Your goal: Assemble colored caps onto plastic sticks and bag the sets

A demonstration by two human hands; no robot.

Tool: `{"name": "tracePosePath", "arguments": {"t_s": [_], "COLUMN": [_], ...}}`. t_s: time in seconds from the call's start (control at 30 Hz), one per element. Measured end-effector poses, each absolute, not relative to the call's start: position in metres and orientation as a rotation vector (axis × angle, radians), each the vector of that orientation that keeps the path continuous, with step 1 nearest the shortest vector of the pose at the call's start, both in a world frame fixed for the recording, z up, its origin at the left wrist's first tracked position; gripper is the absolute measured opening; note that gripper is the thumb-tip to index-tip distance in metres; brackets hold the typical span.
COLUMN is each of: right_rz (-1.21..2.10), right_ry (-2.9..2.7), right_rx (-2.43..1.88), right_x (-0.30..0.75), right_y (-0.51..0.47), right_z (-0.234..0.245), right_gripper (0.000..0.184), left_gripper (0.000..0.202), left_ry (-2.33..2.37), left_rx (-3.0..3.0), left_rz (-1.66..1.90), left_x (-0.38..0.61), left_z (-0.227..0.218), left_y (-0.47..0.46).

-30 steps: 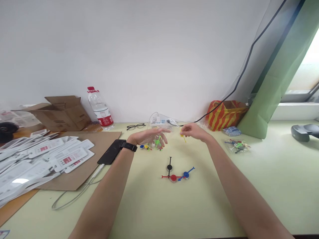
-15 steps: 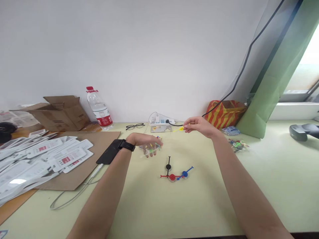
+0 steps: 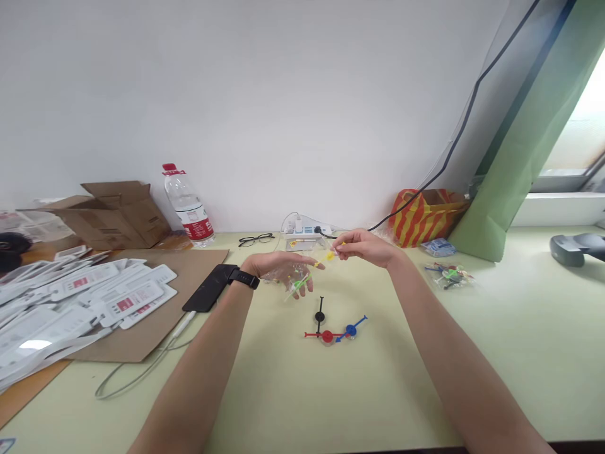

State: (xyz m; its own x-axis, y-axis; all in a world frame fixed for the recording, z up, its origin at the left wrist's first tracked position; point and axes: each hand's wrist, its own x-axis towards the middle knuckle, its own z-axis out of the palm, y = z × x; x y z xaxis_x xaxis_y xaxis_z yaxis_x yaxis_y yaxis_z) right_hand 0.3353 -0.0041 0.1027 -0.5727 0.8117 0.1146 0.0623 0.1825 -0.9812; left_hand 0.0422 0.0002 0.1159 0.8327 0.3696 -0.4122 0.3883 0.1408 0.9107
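Note:
Pinched in the fingertips of my right hand [image 3: 362, 248] is a yellow spinner arrow [image 3: 329, 255]; its far end reaches to the left thumb tip. My left hand [image 3: 283, 265] is palm-inward beside it, with a green spinner arrow [image 3: 299, 285] held against its fingers. Crinkled clear plastic [image 3: 271, 275] shows around that hand, though its extent is hidden. On the table nearer to me lie a black spinner arrow [image 3: 319, 316], a red one [image 3: 327, 336] and a blue one [image 3: 350, 330], with round hubs, their ends close together or overlapping.
A clear bag of coloured spinner arrows [image 3: 449, 275] lies to the right. At the back are glasses [image 3: 256, 239], a power strip [image 3: 307, 229] and a striped bag [image 3: 416, 217]. A phone [image 3: 208, 288], white tags [image 3: 125, 293], a bottle [image 3: 191, 214] and a carton [image 3: 113, 217] occupy the left.
My right hand has moved left and slightly down with the yellow spinner arrow, close to my left hand. My left hand has shifted a little right with the green one.

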Motion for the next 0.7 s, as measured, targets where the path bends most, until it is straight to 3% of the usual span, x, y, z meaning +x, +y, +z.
{"name": "tracePosePath", "arguments": {"t_s": [0.3,0.7], "right_rz": [1.500,1.438], "right_ry": [-1.707,-1.905], "right_rx": [-0.698,-0.822], "right_x": [0.339,0.307], "right_y": [-0.009,-0.022], "right_z": [0.110,0.119], "right_gripper": [0.029,0.044], "left_gripper": [0.063,0.060], "left_ry": [0.603,0.603], "left_rx": [1.416,1.469], "left_rz": [0.009,0.093], "left_x": [0.045,0.048], "left_z": [0.112,0.109], "left_y": [0.001,0.003]}}
